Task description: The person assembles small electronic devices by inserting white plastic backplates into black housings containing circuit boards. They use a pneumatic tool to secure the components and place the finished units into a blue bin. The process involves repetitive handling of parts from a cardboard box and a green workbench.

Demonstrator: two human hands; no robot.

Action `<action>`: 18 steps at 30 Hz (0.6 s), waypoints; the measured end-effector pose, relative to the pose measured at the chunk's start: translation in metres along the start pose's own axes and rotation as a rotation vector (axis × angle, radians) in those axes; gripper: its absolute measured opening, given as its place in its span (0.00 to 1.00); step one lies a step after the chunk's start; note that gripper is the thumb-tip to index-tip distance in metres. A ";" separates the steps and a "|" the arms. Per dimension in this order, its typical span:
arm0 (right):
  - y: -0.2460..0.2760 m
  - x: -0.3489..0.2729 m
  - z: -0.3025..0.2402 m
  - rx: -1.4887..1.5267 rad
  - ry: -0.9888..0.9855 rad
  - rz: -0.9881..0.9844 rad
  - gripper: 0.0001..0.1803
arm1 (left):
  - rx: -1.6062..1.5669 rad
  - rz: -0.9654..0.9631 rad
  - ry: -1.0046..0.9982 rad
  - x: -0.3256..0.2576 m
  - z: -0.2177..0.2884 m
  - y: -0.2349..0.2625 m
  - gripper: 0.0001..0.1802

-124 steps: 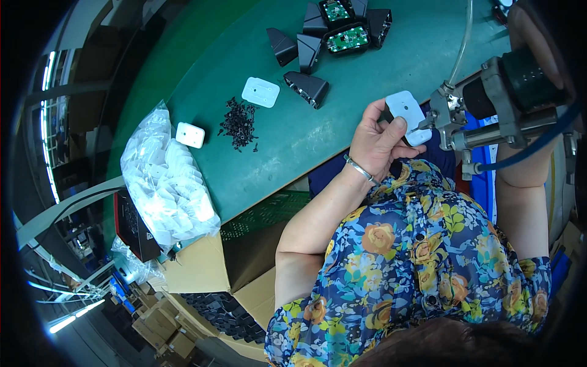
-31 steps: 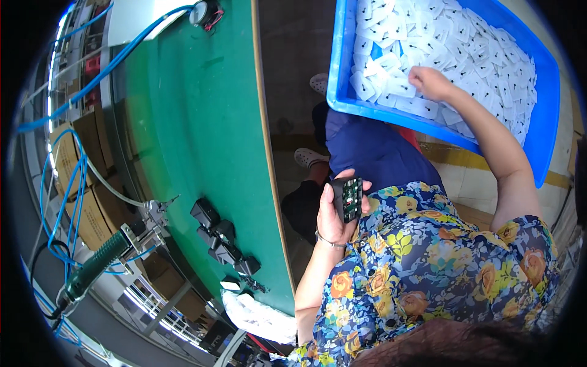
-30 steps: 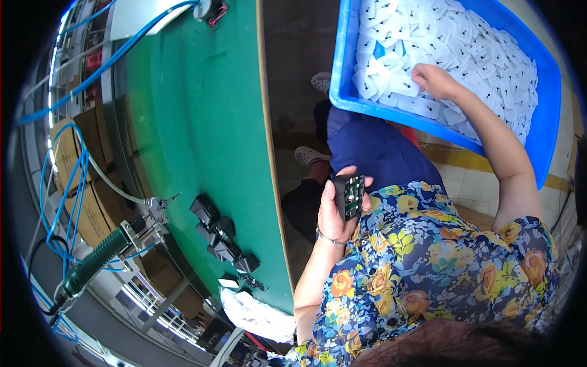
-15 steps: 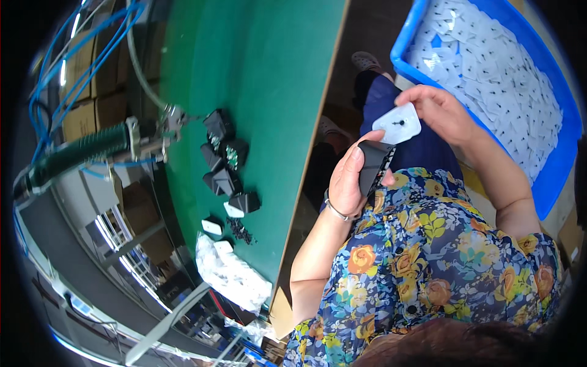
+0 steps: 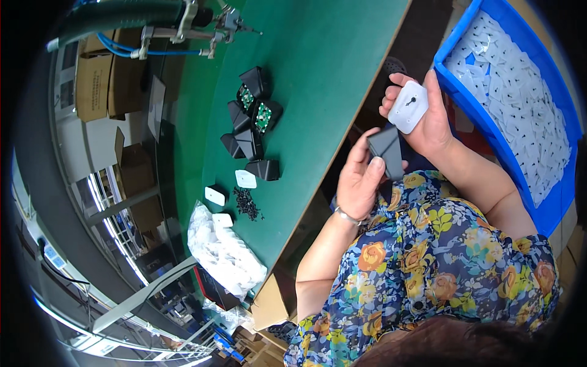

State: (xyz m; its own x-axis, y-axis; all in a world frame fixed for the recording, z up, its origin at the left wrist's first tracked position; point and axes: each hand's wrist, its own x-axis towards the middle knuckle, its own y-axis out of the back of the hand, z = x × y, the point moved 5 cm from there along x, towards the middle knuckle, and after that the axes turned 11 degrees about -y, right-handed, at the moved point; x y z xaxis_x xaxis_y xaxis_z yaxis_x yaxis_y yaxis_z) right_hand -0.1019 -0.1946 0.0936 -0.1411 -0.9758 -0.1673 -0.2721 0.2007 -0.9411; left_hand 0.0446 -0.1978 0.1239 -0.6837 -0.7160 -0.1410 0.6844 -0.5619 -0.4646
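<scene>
My left hand (image 5: 359, 183), a bracelet at its wrist, is closed on a black wedge-shaped plastic housing (image 5: 386, 150), thumb resting on its near face. The housing's inside is turned out of sight. Just beyond it, my right hand (image 5: 433, 119) holds a white rounded plate (image 5: 408, 107) between thumb and fingers. A small black piece (image 5: 413, 100) shows on the plate's face. Plate and housing are close to each other; whether their edges touch I cannot tell.
On the green table (image 5: 324, 79) are several black housings (image 5: 247, 144), some showing green circuit boards (image 5: 263, 116). Nearby lie white plates (image 5: 246, 178), a pile of small black parts (image 5: 246, 203) and a bag of white pieces (image 5: 223, 251). A blue bin (image 5: 489, 125) holds many white plates.
My right hand has turned, and the white plate now lies against its fingers. My left hand has rotated the housing, hiding its inside. The view has shifted across the table.
</scene>
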 end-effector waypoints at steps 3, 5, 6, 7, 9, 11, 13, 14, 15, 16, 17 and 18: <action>-0.012 -0.006 0.013 0.002 -0.109 0.095 0.34 | 0.154 0.030 -0.188 0.001 0.022 0.012 0.27; -0.017 -0.009 0.027 0.068 -0.205 0.101 0.33 | 0.347 0.022 -0.203 0.005 0.030 0.007 0.24; -0.020 -0.011 0.033 0.103 -0.233 0.090 0.33 | 0.366 0.031 -0.230 0.006 0.030 0.003 0.22; -0.022 -0.011 0.037 0.141 -0.258 0.081 0.33 | 0.386 0.037 -0.255 0.006 0.029 -0.001 0.20; -0.021 -0.012 0.039 0.143 -0.247 0.100 0.31 | 0.364 0.028 -0.284 0.004 0.027 -0.003 0.22; -0.016 -0.013 0.036 0.113 -0.232 0.097 0.30 | 0.271 0.041 -0.290 0.006 0.020 -0.001 0.22; -0.009 -0.013 0.038 0.096 -0.237 0.127 0.30 | 0.334 0.027 -0.235 0.006 0.016 0.002 0.28; -0.008 -0.013 0.040 0.088 -0.246 0.139 0.29 | 0.322 0.026 -0.221 0.004 0.018 -0.001 0.30; -0.009 -0.013 0.041 0.081 -0.261 0.158 0.30 | 0.310 0.026 -0.206 0.003 0.018 -0.003 0.32; -0.010 -0.014 0.042 0.074 -0.272 0.180 0.30 | 0.390 0.034 -0.200 0.005 0.016 -0.001 0.36; -0.010 -0.015 0.043 0.066 -0.283 0.201 0.30 | 0.389 0.043 -0.198 0.005 0.017 0.000 0.35; -0.009 -0.014 0.044 0.069 -0.283 0.201 0.30 | 0.389 0.053 -0.196 0.006 0.018 0.000 0.34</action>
State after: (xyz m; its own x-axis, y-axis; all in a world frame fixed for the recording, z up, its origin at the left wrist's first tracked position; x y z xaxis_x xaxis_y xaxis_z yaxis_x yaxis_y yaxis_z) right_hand -0.0554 -0.1863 0.0918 0.0862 -0.9047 -0.4172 -0.1991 0.3946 -0.8970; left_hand 0.0455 -0.2096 0.1386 -0.6093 -0.7923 0.0304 0.7877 -0.6093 -0.0916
